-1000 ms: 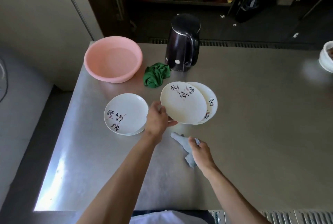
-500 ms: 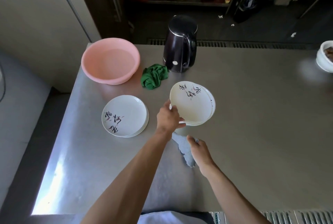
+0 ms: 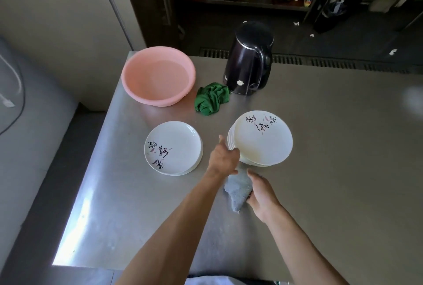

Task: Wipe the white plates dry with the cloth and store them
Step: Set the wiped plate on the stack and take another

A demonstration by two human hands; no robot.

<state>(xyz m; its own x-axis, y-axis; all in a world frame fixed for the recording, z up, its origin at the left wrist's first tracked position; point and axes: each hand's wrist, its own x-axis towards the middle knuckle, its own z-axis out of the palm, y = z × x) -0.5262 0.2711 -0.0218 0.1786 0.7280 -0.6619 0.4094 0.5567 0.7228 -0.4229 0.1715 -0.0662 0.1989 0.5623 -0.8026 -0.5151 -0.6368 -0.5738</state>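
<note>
Two stacks of white plates with black brush lettering stand on the steel table [image 3: 343,170]. The left stack [image 3: 174,147] is untouched. My left hand [image 3: 223,158] is at the near-left rim of the right stack [image 3: 263,138], whose top plate lies flat; the thumb is lifted clear and the fingertips touch the stack's edge. Just in front of that stack, my right hand [image 3: 261,195] grips a crumpled grey cloth [image 3: 238,189] that rests on the table.
A pink basin [image 3: 158,76] sits at the table's far left corner. A green rag [image 3: 211,98] lies beside a dark electric kettle [image 3: 248,58] behind the plates. The table's left edge drops to a grey floor; shelves stand beyond the far edge.
My left hand carried the top plate to the right and set it squarely on the right stack, then lifted its thumb. My right hand stayed on the grey cloth.
</note>
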